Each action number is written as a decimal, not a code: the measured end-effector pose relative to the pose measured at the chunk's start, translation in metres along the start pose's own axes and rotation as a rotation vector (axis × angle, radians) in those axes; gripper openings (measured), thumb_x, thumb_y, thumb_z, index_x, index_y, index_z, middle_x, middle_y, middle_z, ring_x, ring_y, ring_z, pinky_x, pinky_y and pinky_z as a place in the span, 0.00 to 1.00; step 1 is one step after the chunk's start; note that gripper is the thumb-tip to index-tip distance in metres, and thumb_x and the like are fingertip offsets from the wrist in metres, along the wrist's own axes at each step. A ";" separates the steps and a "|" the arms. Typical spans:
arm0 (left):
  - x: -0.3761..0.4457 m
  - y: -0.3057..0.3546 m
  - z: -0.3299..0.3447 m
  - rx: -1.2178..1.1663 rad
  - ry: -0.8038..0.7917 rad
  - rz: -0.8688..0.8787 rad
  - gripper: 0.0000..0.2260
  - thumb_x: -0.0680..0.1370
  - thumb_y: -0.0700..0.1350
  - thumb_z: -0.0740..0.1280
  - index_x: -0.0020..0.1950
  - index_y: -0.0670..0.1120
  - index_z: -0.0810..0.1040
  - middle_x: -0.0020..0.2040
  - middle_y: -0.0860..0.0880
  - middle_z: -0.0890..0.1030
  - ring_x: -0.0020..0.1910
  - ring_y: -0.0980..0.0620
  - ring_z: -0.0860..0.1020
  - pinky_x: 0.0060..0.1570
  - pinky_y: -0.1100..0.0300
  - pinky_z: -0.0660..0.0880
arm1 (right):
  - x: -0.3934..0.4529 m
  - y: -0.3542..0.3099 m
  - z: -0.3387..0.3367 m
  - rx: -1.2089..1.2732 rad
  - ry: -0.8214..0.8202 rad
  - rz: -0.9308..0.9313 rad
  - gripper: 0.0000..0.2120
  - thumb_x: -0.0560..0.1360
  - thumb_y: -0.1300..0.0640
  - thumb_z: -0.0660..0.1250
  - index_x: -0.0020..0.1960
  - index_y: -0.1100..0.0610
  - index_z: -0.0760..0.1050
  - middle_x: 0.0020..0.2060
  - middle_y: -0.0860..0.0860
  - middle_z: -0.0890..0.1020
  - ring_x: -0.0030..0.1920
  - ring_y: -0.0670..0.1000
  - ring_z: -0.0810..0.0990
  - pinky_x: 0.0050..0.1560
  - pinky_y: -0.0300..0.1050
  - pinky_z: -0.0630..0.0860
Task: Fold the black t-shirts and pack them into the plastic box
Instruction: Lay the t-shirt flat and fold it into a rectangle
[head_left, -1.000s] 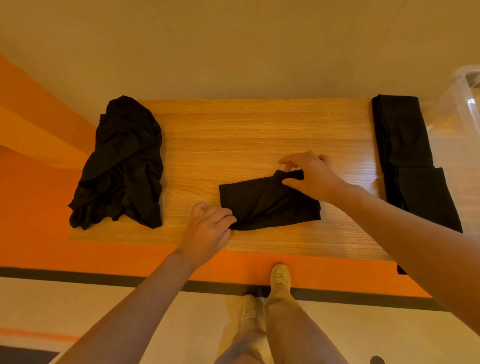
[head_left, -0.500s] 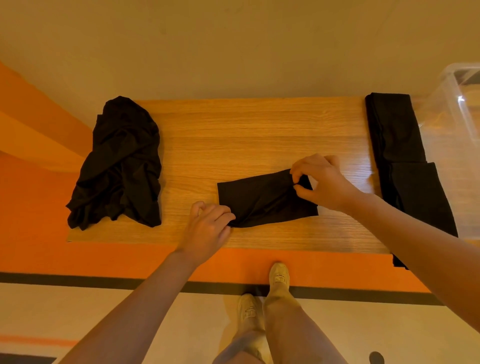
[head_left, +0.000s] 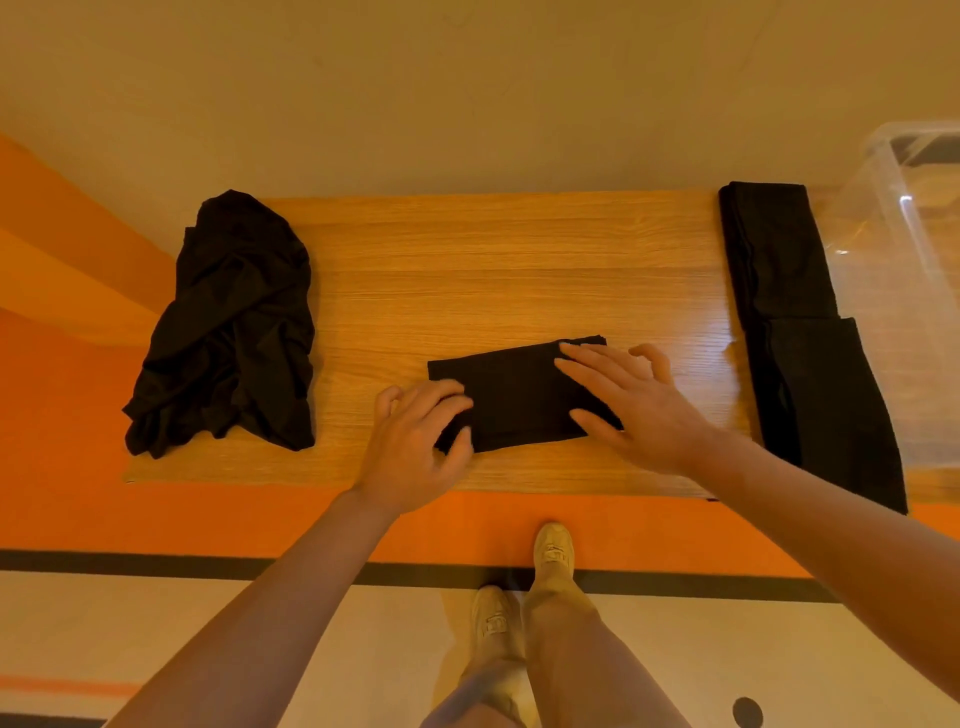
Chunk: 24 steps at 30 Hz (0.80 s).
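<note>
A small folded black t-shirt (head_left: 514, 395) lies flat near the front middle of the wooden table (head_left: 493, 260). My left hand (head_left: 415, 441) grips its near-left corner, thumb and fingers curled over the cloth. My right hand (head_left: 634, 400) lies flat on its right end with straight fingers spread. A crumpled heap of black t-shirts (head_left: 234, 332) sits at the table's left end. Folded black t-shirts (head_left: 800, 332) lie in a long strip at the right end. The clear plastic box (head_left: 914, 291) stands at the far right, partly cut off by the frame.
Bare wood shows behind the folded shirt in the table's middle. The table stands against a beige wall. In front are an orange floor band, a black stripe, and my legs and shoes (head_left: 524, 613).
My right hand let go of the shirt's upper right corner it pinched and now lies flat on the cloth. The fold has been laid down and the shirt lies flatter. The left hand stayed put.
</note>
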<state>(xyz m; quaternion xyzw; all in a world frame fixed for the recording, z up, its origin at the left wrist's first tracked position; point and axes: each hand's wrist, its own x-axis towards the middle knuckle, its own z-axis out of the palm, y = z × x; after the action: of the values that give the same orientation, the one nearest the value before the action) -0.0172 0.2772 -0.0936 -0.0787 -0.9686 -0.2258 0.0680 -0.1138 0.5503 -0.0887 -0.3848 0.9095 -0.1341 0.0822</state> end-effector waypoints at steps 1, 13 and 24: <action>0.007 0.004 0.002 0.007 -0.004 -0.045 0.18 0.79 0.52 0.58 0.65 0.46 0.77 0.67 0.50 0.74 0.66 0.52 0.71 0.65 0.55 0.57 | 0.002 -0.002 0.007 0.003 -0.030 0.055 0.30 0.80 0.37 0.43 0.77 0.50 0.57 0.77 0.46 0.57 0.76 0.47 0.54 0.73 0.53 0.45; 0.031 0.006 0.030 0.257 -0.252 -0.215 0.31 0.79 0.63 0.40 0.79 0.51 0.45 0.79 0.53 0.42 0.77 0.53 0.37 0.71 0.47 0.36 | 0.021 -0.001 0.016 -0.093 0.224 0.394 0.27 0.81 0.46 0.45 0.74 0.57 0.64 0.74 0.52 0.65 0.73 0.52 0.64 0.69 0.56 0.50; 0.046 0.008 0.052 0.282 -0.349 -0.171 0.35 0.77 0.68 0.37 0.79 0.51 0.39 0.79 0.51 0.39 0.76 0.54 0.35 0.75 0.47 0.38 | 0.010 0.009 0.043 -0.158 0.028 0.477 0.37 0.78 0.35 0.35 0.79 0.57 0.42 0.78 0.51 0.46 0.77 0.49 0.39 0.75 0.58 0.37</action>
<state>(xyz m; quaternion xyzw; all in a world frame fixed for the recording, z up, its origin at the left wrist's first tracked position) -0.0661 0.3131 -0.1285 -0.0239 -0.9908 -0.0760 -0.1097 -0.1159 0.5406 -0.1330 -0.1627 0.9833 -0.0447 0.0683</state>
